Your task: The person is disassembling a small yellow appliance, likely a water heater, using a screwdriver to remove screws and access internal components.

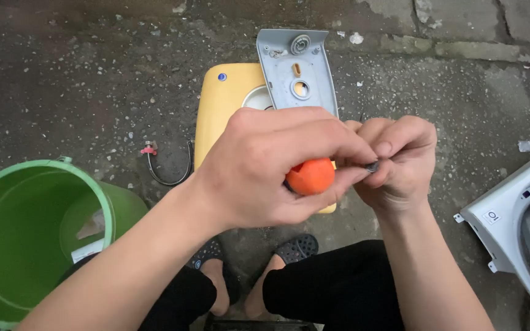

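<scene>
Orange handle (311, 176) sits enclosed in my left hand (265, 168), fingers wrapped tight; likely a screwdriver, its shaft hidden. My right hand (397, 162) pinches 1 small dark part (372, 166) at the fingertips, touching the left fingers. Both hover above the near edge of the yellow cover (225, 104) and grey panel (297, 70). Risk: the part could slip from the pinch and vanish on speckled concrete (62, 92).

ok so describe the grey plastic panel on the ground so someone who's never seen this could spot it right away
Start at the yellow slab lying on the rough concrete floor, just beyond the two hands. The grey panel lies over its far right part, reaching past its top edge. Unlike the plain yellow slab, it is pale blue-grey, narrow, and has a ribbed round fitting near the top and a round hole below it.
</scene>
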